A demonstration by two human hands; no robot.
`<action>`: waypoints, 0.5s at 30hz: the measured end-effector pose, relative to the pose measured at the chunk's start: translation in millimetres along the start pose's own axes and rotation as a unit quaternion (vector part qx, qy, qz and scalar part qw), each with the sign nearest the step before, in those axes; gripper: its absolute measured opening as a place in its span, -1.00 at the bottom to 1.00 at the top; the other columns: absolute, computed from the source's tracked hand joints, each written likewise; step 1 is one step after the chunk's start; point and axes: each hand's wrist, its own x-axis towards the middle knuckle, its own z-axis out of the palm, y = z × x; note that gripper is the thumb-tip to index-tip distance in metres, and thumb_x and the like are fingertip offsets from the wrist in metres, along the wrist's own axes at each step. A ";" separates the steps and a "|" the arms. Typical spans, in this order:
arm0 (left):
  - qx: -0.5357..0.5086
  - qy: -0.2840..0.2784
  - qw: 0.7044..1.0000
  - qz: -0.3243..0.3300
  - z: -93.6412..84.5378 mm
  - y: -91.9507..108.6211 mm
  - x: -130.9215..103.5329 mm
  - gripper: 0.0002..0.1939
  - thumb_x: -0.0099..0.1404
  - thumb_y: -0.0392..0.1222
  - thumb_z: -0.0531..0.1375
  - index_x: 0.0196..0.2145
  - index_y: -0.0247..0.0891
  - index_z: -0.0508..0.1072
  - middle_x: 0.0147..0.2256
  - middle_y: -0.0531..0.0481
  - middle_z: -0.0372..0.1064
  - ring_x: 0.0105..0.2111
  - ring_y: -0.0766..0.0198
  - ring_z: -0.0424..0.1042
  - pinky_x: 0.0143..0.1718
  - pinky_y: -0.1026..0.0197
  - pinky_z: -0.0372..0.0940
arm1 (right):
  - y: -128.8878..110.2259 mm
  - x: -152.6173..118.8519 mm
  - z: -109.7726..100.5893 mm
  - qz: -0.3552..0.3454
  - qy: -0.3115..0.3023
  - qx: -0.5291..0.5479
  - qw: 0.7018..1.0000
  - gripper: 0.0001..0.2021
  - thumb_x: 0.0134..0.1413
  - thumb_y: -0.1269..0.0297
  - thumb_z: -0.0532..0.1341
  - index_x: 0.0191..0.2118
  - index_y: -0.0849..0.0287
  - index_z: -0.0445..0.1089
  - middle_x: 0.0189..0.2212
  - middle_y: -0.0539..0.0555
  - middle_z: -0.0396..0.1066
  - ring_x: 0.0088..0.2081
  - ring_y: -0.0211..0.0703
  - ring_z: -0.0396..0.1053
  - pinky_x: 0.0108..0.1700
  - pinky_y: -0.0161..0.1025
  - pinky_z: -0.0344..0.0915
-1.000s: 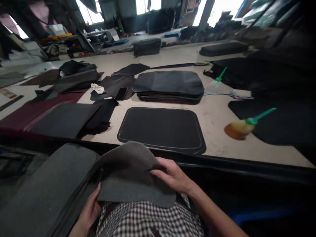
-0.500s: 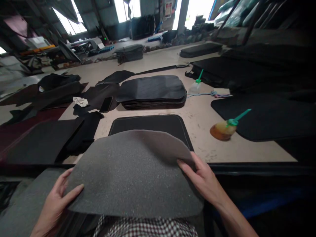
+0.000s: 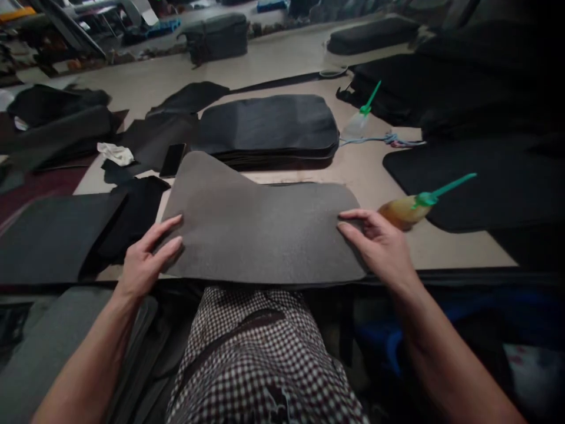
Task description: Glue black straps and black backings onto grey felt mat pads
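Observation:
A grey flat sheet (image 3: 265,235) with rounded corners lies over the dark panel at the table's front edge, its far left corner curling up. At its left edge, my left hand (image 3: 150,253) grips it between thumb and fingers. My right hand (image 3: 379,241) holds the right edge, thumb and fingertips on the sheet. Just right of that hand is a bottle of amber liquid (image 3: 404,212) with a green nozzle. Beyond the sheet sits a stack of dark rounded panels (image 3: 269,126).
A phone (image 3: 173,160) and a crumpled white cloth (image 3: 115,153) lie on the left. Behind my right hand are a clear bottle (image 3: 355,125) and a bluish cord (image 3: 379,139). Dark panels (image 3: 481,182) cover the right side; more grey sheets (image 3: 57,353) are at lower left.
The grey sheet has moved forward from above my lap onto the table, over the dark panel. Both hands have moved forward with it, and the view has tilted downward.

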 end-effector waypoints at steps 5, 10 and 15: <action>-0.035 -0.052 0.998 -0.024 13.9 -22.8 18.2 -0.30 0.15 0.18 0.43 0.18 -0.12 0.52 0.17 -0.12 0.48 0.21 -0.07 0.42 0.36 -0.16 0.18 | 10.1 3.9 0.8 -0.016 -0.065 -0.070 0.995 -0.45 0.13 -0.05 0.40 0.17 0.03 0.41 0.07 0.11 0.46 0.06 0.15 0.43 0.18 0.07 0.36; -0.020 -0.058 0.998 0.022 18.3 -37.5 20.6 -0.30 0.17 0.18 0.42 0.19 -0.14 0.51 0.18 -0.14 0.47 0.20 -0.02 0.42 0.35 -0.13 0.20 | 14.8 1.7 2.3 -0.052 -0.061 -0.098 0.992 -0.42 0.11 -0.02 0.40 0.19 0.04 0.37 0.12 0.13 0.41 0.15 0.20 0.37 0.26 0.07 0.29; -0.010 -0.034 0.998 0.045 19.0 -41.2 16.3 -0.34 0.21 0.16 0.40 0.19 -0.16 0.50 0.16 -0.12 0.46 0.16 0.03 0.44 0.30 -0.05 0.25 | 14.3 5.6 6.7 -0.058 -0.038 -0.105 0.992 -0.44 0.11 0.00 0.38 0.18 0.08 0.37 0.09 0.15 0.43 0.11 0.17 0.40 0.20 0.04 0.34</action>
